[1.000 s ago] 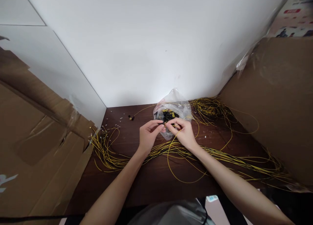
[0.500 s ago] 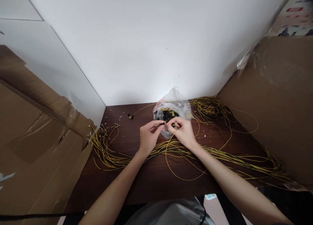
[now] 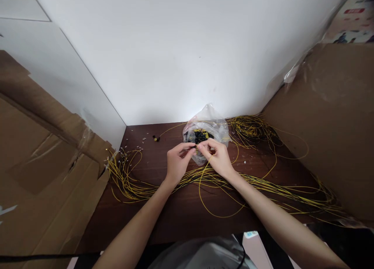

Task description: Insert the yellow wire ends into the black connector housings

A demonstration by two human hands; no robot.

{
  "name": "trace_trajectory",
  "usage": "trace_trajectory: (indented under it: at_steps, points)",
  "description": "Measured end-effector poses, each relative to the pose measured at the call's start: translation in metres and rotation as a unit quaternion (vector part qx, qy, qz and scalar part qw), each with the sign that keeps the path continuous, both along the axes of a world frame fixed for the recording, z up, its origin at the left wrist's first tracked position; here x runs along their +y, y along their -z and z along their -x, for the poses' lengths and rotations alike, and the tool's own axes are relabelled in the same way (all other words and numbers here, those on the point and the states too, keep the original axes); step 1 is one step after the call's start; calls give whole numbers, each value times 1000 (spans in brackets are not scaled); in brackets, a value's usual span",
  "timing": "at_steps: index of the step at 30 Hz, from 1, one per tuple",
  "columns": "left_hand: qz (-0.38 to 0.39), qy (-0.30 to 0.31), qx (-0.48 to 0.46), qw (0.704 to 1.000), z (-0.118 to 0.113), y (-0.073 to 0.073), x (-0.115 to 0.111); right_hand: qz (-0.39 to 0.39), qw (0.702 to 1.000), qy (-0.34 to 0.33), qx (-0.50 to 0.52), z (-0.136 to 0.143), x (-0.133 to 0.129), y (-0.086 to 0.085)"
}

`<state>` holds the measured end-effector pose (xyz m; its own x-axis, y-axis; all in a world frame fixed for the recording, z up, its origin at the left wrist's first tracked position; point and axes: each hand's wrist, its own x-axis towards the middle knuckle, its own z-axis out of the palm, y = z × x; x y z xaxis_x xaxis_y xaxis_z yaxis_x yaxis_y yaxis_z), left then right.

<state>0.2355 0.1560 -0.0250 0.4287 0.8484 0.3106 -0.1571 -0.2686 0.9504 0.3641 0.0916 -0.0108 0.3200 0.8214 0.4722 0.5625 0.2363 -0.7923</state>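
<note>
- Yellow wire (image 3: 220, 217) is pinched between thumb and forefinger of the right hand (image 3: 217, 156), its slack looped below the wrist on a dark tabletop (image 3: 175, 222).
- A dark piece (image 3: 193, 146), too small to make out, is gripped by the left hand (image 3: 179, 164) near the right fingertips.
- A clear plastic bag (image 3: 208, 112) of black and yellow parts (image 3: 201, 135) is partly hidden just beyond both hands.
- A wire bundle (image 3: 210, 177) is crossed by both forearms.
- A wire coil (image 3: 248, 128) is heaped beyond the right hand, to its right.
- A black-and-yellow connector (image 3: 156, 139) and white scraps (image 3: 140, 148) are strewn left of the left hand.
- Both hands are flanked, well apart, by left cardboard (image 3: 43, 164) and right cardboard (image 3: 327, 136).
</note>
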Motion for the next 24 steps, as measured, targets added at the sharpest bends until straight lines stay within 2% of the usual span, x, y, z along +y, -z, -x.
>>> trace_trajectory:
  at_steps: [3, 15, 24]
  points:
    - [14, -10, -15, 1000, 0, 0, 1, 2, 1000, 5, 12, 0, 1, 1]
    - [-41, -17, 6, 999, 2, -2, 2, 2, 1000, 3, -9, -1, 1, 2]
    - [-42, -20, 15, 999, 2, -3, 1, -10, 999, 2, -52, 1, -1, -1]
